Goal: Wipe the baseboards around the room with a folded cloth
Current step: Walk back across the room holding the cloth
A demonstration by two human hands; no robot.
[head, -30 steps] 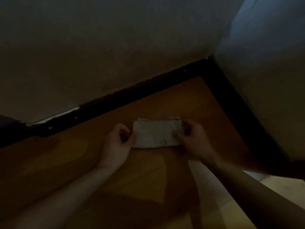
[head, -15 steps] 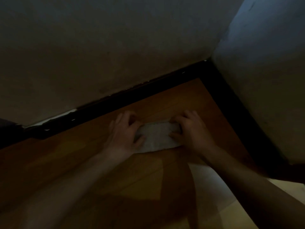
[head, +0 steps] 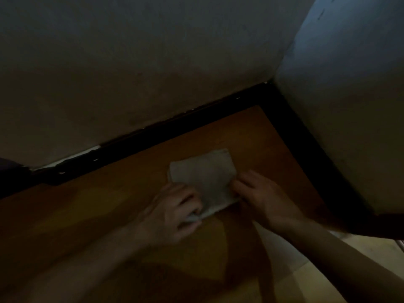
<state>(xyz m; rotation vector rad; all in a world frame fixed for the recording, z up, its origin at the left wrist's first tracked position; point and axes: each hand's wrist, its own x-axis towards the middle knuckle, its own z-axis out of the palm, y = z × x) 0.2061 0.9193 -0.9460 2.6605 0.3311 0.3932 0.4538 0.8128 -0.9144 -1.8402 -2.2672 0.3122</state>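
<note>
Pale cloth flat on wood floor, apparently mid-fold. Left hand fingers curl round its 7 o'clock corner. Right hand fingertips on 3 o'clock edge; pinch or press unclear. Black baseboard at 12 o'clock untouched; all wiping left.

A dim room corner, as we look down into it.
We see two plain walls meeting at the upper right: the left wall lies in shadow and the right wall catches bluish light. Below spreads an orange-brown floor, with paler, brighter floor at the lower right.
</note>
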